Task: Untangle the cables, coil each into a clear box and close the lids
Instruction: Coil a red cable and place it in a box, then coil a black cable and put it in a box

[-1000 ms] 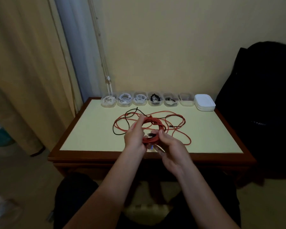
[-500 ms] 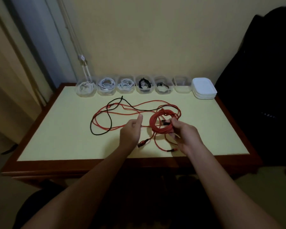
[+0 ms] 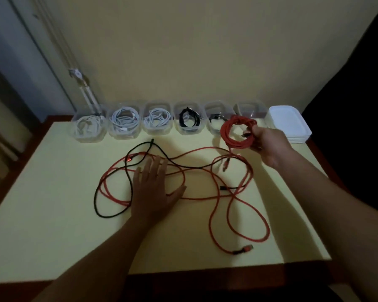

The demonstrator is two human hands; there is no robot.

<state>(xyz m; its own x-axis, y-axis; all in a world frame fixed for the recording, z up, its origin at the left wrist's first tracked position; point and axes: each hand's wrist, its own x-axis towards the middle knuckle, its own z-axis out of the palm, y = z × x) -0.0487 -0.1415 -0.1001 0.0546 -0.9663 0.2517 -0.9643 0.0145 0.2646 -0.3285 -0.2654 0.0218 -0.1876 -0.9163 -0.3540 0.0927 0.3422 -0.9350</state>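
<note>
Risk: the left hand [image 3: 155, 188] lies flat, fingers straight, pinning the tangle to the surface [image 3: 52, 214]. If a strand from the coil is caught there, lifting it to a box could drag the lot or loosen the winding.
Loose cables: red cable [image 3: 196, 198] and a thin black cable [image 3: 105, 216] cross in wide loops mid-surface.
Red coil [image 3: 236, 131]: tight, several turns, held just before the empty box [image 3: 251, 109] in the back row.
Right hand [image 3: 268, 142]: fingers curled round the coil's right side.
Lids [image 3: 288, 123]: white stack, far right.
</note>
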